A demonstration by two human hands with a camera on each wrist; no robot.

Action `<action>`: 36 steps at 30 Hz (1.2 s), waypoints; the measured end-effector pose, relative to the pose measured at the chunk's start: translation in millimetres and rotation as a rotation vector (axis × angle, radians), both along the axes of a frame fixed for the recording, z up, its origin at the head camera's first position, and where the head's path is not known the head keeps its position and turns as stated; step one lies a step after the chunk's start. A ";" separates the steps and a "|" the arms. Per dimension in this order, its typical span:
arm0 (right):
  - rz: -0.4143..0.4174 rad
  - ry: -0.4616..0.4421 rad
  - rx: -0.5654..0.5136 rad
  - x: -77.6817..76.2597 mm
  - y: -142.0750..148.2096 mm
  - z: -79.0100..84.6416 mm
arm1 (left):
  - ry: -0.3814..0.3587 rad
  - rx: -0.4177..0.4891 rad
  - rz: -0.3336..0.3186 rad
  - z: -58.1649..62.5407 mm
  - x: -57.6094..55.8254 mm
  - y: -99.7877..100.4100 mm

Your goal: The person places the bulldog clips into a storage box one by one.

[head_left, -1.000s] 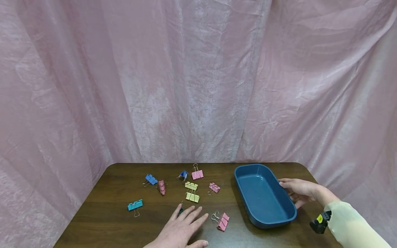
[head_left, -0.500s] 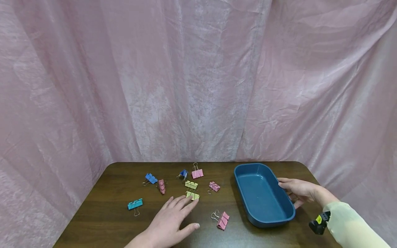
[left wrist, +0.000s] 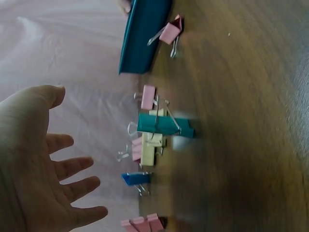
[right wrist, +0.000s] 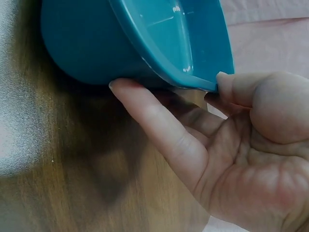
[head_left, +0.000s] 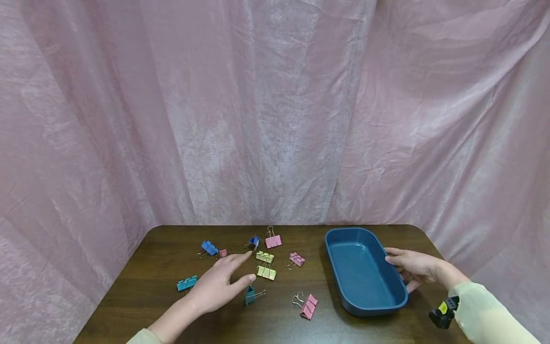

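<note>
My left hand (head_left: pixel 215 285) hovers over the left-middle of the table with its fingers spread and nothing held. Just right of its thumb, a dark green binder clip (head_left: pixel 249 295) stands on the wood; in the left wrist view this green clip (left wrist: pixel 163 124) is apart from the fingers. Two yellow binder clips (head_left: pixel 266 273) lie beyond the thumb. Partly hidden behind the hand are a dark pink clip (head_left: pixel 223 253) and a teal clip (head_left: pixel 186 284). On the right, my right hand (head_left: pixel 417 267) holds a blue tray (head_left: pixel 365 272), thumb at the rim (right wrist: pixel 200 83), fingers against the outer wall.
More binder clips are scattered about: light blue (head_left: pixel 209 247), dark blue (head_left: pixel 255 242), and pink ones at the back (head_left: pixel 273 241), in the middle (head_left: pixel 297 259) and nearer the front (head_left: pixel 309 307). A pink curtain (head_left: pixel 275 119) hangs behind the brown table (head_left: pixel 142 296).
My left hand has moved left and farther over the table, uncovering the green clip and covering part of the dark pink one. The right hand stays at the tray, which has hardly moved.
</note>
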State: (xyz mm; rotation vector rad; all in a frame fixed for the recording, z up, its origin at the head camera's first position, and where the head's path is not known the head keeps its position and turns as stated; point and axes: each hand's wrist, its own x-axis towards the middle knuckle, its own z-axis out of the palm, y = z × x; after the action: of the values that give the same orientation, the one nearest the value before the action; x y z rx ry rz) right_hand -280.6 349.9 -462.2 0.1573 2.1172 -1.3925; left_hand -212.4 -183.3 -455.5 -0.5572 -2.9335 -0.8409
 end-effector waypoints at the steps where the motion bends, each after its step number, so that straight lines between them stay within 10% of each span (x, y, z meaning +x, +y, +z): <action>1: -0.002 -0.003 0.001 0.6 -0.4 0.3 | -0.030 0.026 0.006 0.1 -2.1 -2.2; 12: -0.012 -0.021 -0.011 6.5 0.3 2.7 | -0.184 0.208 -0.013 4.1 -17.7 -12.4; 36: -0.020 -0.061 -0.003 11.3 1.4 7.4 | -0.170 0.143 -0.075 -7.7 -16.3 -14.1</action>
State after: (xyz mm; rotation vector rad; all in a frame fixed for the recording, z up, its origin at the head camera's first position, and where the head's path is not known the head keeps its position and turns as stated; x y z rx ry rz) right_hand -269.3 351.3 -454.7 0.2174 2.0685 -1.3852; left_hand -228.7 -197.4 -463.1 -0.6176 -2.9842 -1.1509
